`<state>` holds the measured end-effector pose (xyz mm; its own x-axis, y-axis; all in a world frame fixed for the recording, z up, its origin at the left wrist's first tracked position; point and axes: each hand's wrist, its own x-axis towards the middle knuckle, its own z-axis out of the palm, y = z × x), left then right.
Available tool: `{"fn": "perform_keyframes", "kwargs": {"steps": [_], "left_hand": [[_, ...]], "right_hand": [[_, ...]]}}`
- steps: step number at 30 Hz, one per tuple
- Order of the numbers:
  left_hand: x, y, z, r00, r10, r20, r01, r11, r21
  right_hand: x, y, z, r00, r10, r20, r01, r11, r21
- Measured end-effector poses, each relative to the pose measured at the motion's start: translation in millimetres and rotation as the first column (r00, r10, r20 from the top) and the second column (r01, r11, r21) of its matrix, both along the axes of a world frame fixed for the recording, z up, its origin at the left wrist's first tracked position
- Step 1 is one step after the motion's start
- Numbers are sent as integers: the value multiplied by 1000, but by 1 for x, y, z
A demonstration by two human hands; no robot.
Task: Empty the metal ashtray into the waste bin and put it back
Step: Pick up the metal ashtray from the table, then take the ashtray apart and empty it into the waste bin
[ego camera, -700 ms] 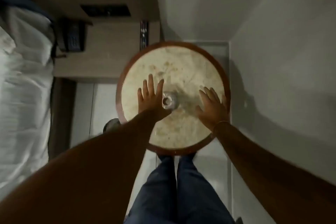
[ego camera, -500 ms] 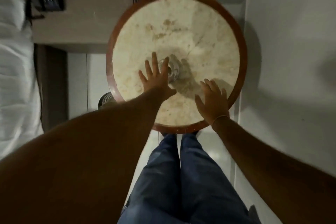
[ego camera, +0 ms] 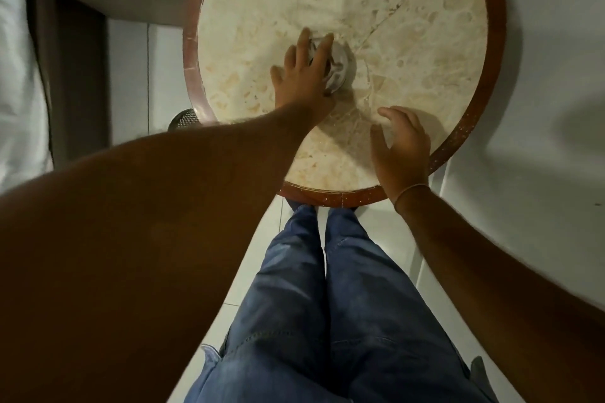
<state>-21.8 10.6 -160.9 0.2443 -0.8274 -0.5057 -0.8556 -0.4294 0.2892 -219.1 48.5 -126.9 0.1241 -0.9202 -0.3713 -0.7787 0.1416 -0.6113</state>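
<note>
It's a dim bedroom corner with pale floor tiles, and a round marble table [ego camera: 409,42] with a reddish-brown rim stands close to the wall. Farthest left hangs white bedding [ego camera: 16,75] at the edge of a bed. Next to it, tucked half under the table's left rim, a dark mesh waste bin [ego camera: 183,119] peeps out; kept that near, it looks an easy swing away for tipping something out.

The person stands right against the near rim, legs in blue jeans [ego camera: 327,304], and reaches over the top. The left hand [ego camera: 302,77] lies over the metal ashtray [ego camera: 339,67], which sits on the marble about mid-table. Its fingers [ego camera: 322,51] are spread and curling over the ashtray's top and left side, touching it. I can't tell whether the grip has closed, and the ashtray looks to be resting on the table, so I'd judge this the start of the pick-up. I can't see what is inside it.

To the right, the right hand [ego camera: 401,149] holds nothing: fingers loosely curled, resting on or just above the marble near the front rim, probably for balance while leaning in.
</note>
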Motion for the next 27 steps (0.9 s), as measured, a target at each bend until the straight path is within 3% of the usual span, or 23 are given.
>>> {"fn": "perform_keyframes", "kwargs": {"steps": [4, 7, 10, 12, 15, 19, 23, 27], "left_hand": [[0, -4, -5, 1000, -25, -9, 24, 995, -94], [-4, -2, 1, 997, 26, -68, -32, 996, -89], [-10, 21, 14, 967, 169, -192, -194, 974, -120], [-15, 44, 26, 926, 254, -279, -304, 940, -152], [-24, 84, 45, 882, 320, -345, -389, 909, -152], [-26, 139, 58, 830, 410, -377, -484, 866, -126], [-5, 188, 67, 784, 517, -344, -589, 795, -146], [24, 230, 80, 712, 605, -355, -687, 704, -179]], "right_hand": [[9, 2, 0, 997, -49, 59, 48, 999, 16], [21, -8, -1, 960, -237, 146, 210, 961, 179], [38, -20, -6, 857, -459, 234, 371, 865, 338], [51, -28, -8, 733, -617, 285, 415, 738, 532], [64, -26, -5, 685, -670, 286, 161, 523, 837], [79, -9, -8, 737, -621, 268, -128, 262, 957], [112, 19, -7, 797, -550, 250, -205, 142, 968], [154, 50, -13, 898, -382, 218, -188, 115, 975]]}}
